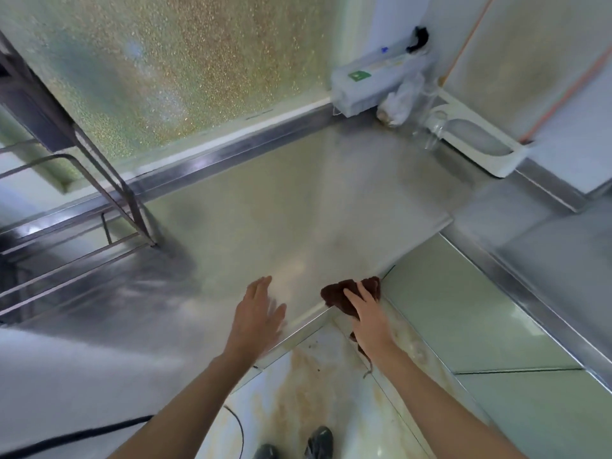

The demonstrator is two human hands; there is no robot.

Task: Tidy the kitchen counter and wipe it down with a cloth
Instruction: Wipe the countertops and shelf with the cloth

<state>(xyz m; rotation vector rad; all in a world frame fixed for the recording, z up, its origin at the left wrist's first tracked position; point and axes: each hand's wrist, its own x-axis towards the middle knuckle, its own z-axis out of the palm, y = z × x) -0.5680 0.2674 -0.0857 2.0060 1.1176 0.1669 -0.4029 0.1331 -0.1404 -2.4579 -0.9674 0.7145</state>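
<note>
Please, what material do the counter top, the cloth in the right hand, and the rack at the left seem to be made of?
Counter: likely stainless steel with a brushed, dull finish; it is grey and gives soft, blurred reflections.
Cloth: a soft textile, perhaps microfibre or terry; dark brown, matte and crumpled under the right hand.
Rack: metal, by its thin grey bars and slight shine; the exact metal cannot be told.

A frosted, pebbled glass pane (172, 61) fills the far wall, glowing greenish-gold with daylight. To the right stands a pale wall (563, 77) crossed by an orange line. A metal rack (82, 200) rises at the left. Near, the tiled floor (298, 392) is stained brown, with pale green cabinet fronts (463, 319) on the right.
</note>
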